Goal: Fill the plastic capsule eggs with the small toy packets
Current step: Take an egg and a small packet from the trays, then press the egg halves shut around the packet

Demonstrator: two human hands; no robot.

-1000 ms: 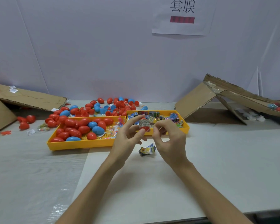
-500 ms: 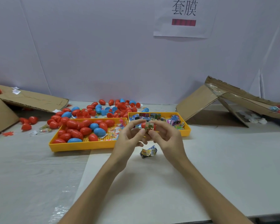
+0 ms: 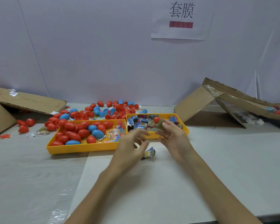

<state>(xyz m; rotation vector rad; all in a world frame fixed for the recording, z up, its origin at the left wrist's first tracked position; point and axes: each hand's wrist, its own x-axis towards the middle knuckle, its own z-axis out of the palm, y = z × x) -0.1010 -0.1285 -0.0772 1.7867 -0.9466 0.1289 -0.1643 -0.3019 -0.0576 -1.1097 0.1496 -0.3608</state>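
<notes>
One hand now gripping: right hand (image 3: 173, 139) pinching red capsule egg (image 3: 156, 119), toy packet (image 3: 160, 125) protruding; left hand (image 3: 131, 143) withdrawing, fingers slack, empty; closing probably pending.

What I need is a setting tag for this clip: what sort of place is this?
Likely a toy-packing workbench, perhaps a small workshop: a yellow tray of capsule eggs, another of toy packets, flattened cardboard at both sides, a printed sign on the wall.
</notes>
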